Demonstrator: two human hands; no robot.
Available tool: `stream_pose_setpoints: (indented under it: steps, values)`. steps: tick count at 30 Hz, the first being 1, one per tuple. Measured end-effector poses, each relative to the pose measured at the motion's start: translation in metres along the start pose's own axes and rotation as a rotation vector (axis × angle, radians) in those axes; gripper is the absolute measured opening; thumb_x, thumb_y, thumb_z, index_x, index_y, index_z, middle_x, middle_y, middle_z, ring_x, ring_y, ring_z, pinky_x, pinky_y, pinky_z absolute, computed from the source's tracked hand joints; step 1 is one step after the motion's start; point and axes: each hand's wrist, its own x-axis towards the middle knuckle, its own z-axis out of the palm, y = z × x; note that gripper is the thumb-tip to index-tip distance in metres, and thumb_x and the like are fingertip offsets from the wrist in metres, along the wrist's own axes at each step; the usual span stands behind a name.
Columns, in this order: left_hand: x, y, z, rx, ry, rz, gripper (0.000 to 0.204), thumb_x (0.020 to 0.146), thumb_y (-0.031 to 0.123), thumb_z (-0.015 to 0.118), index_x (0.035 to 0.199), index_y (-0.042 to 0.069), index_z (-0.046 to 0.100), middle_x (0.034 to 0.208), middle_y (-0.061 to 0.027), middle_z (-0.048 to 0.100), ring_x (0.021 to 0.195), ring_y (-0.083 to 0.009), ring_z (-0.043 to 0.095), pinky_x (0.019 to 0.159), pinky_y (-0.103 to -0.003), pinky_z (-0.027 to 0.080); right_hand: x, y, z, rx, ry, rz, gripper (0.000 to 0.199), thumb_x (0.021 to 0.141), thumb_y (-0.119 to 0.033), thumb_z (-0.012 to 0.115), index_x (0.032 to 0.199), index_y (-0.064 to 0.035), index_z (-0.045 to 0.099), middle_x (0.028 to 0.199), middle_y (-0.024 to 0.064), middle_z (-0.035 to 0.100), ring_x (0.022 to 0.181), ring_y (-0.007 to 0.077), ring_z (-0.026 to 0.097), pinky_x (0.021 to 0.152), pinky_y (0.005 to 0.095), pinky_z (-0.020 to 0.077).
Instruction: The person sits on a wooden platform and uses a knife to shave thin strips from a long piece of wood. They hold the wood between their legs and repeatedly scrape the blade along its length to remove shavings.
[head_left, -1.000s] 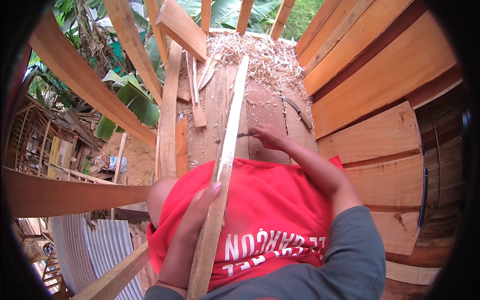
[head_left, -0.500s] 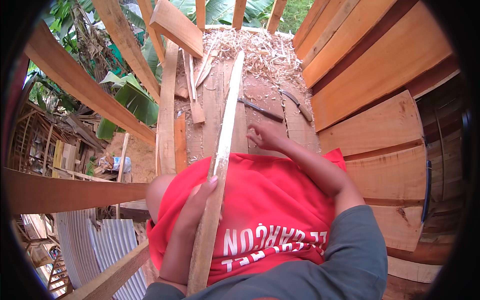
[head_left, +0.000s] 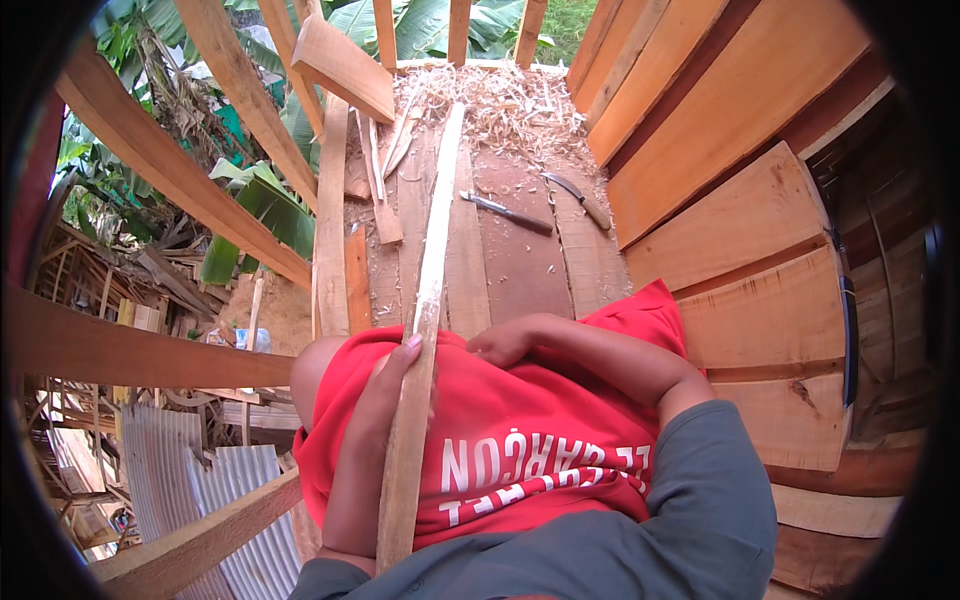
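Note:
A long squared wooden stick (head_left: pixel 408 440) runs up from my lap, its far half shaved pale and its near half brown and rough. My left hand (head_left: pixel 393 378) is wrapped round its middle, thumb along the top. Red cloth (head_left: pixel 560 410) with white lettering covers my lap beneath the stick. My right hand (head_left: pixel 503 341) rests at the cloth's front edge, right of the stick. Its fingers are curled in, and whatever they may hold is hidden. Beyond lie a dark-handled knife (head_left: pixel 508 213) and a curved knife with a wooden handle (head_left: pixel 580 201), both on the planks.
Curly wood shavings (head_left: pixel 490 100) heap at the far end of the plank floor (head_left: pixel 515 270). Offcut strips (head_left: pixel 383 200) lie left of the stick. Upright slats (head_left: pixel 245 100) stand at left, and stacked boards (head_left: pixel 740 130) line the right. Corrugated metal sheets (head_left: pixel 235 500) show lower left.
My right hand has drawn back from above the planks to the red cloth, its fingers curling in. The left hand keeps its hold on the stick. The view has shifted slightly.

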Motion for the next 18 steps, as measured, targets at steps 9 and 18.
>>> stream_pose_setpoints:
  steps: [9,18]
  values:
    - [0.002,-0.003,0.001,0.014,0.015,-0.013,0.043,0.096,0.05,0.057,0.103,0.008,0.059,0.067,-0.0004,0.051,0.043,-0.0124,0.05,0.038,-0.024,0.039,-0.004,0.018,-0.061,-0.476,0.374,-0.011,0.039,0.096,-0.038,0.063,0.105,0.0003,0.068,0.099,0.0215,0.071,0.088,0.0366,0.068,0.078,0.0445,0.052]
    - [0.009,0.001,0.006,0.035,0.031,-0.04,0.042,0.098,0.05,0.055,0.104,0.008,0.057,0.066,-0.0008,0.05,0.043,-0.0128,0.05,0.036,-0.024,0.038,-0.015,0.097,-0.17,-0.866,1.21,0.245,0.026,0.093,-0.012,0.06,0.117,-0.0036,0.063,0.114,0.0153,0.065,0.109,0.0336,0.062,0.089,0.0453,0.0503]
